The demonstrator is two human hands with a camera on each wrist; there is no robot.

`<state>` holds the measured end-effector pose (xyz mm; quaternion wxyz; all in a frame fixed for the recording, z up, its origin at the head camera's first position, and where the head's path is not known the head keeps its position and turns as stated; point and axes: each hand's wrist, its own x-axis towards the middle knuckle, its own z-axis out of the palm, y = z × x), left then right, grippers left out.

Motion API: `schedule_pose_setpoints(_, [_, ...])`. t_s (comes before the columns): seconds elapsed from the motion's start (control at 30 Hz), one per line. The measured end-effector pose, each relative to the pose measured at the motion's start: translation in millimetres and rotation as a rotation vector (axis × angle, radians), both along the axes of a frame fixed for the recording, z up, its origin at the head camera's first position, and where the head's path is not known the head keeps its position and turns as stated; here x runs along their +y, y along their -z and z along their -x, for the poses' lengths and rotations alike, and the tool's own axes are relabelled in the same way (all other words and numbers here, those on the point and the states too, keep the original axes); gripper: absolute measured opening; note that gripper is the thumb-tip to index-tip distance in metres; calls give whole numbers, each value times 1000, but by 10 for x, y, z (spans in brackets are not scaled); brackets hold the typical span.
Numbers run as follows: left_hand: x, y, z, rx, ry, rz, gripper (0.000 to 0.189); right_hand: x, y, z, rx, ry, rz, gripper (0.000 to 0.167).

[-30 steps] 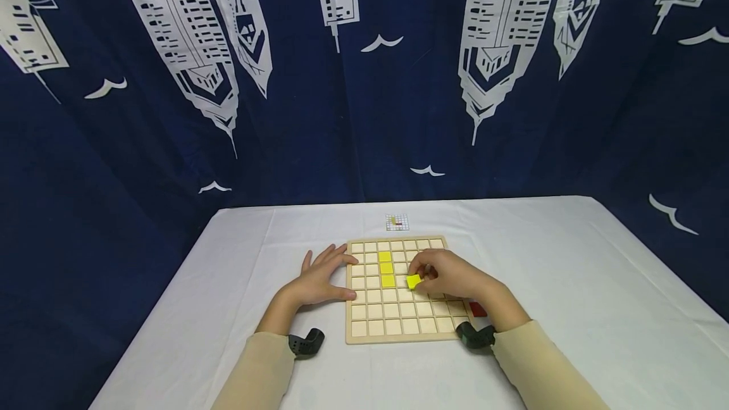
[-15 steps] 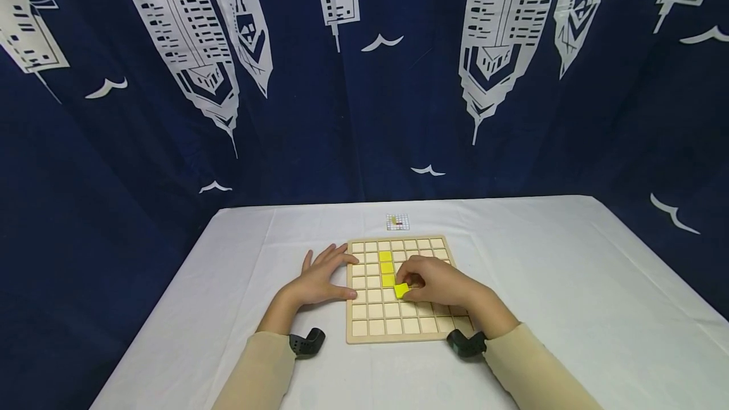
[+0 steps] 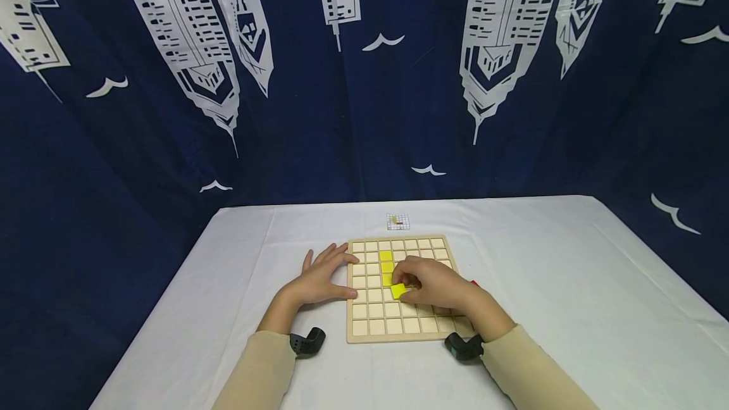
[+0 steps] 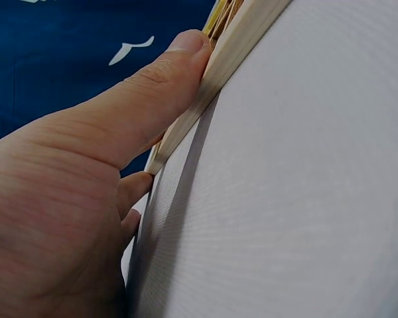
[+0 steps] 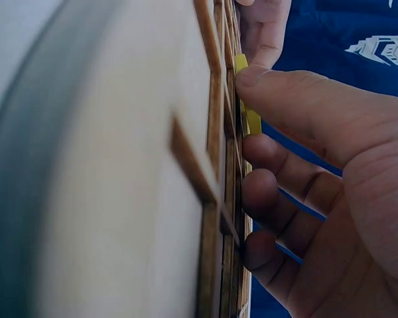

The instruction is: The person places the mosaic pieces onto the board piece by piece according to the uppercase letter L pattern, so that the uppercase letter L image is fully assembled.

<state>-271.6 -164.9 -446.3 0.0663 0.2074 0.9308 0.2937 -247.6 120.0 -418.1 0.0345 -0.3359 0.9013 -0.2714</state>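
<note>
A wooden board (image 3: 376,328) with a grid of square cells lies on the table. Several cells down from its far edge, three yellow tiles (image 3: 386,267) sit in one column. My right hand (image 3: 435,285) pinches another yellow tile (image 3: 397,291) between thumb and fingers, slightly tilted, just below that column. In the right wrist view the same tile (image 5: 253,122) shows edge-on close to the grid, and I cannot tell whether it touches. My left hand (image 3: 321,280) rests on the board's left rim, fingers spread, its thumb (image 4: 166,86) against the wooden edge.
A small card (image 3: 398,221) printed with a coloured grid lies beyond the board. Something red (image 3: 474,282) peeks out behind my right wrist, mostly hidden. White cloth (image 3: 273,239) covers the table, and a dark blue patterned curtain (image 3: 353,112) hangs behind it.
My right hand has carried the yellow tile leftward and slightly nearer, to the cell area below the yellow column. The left hand has stayed on the rim.
</note>
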Motion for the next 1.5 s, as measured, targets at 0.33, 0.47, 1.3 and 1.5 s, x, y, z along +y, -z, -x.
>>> schedule_pose_setpoints(0.33, [1, -14, -1, 6, 10, -3, 68, -3, 28, 4, -15, -24, 40, 16])
schedule_pose_setpoints(0.47, [1, -20, -1, 5, 13, -3, 68, -6, 27, 8, -39, -38, 64, 12])
schedule_pose_setpoints(1.3, [-2, -15, 1, -1, 6, 1, 70, 3, -9, 4, -119, -90, 90, 7])
schedule_pose_setpoints(1.5, [0, -9, -3, 1, 8, -6, 70, 49, -31, 10, -149, -111, 79, 5])
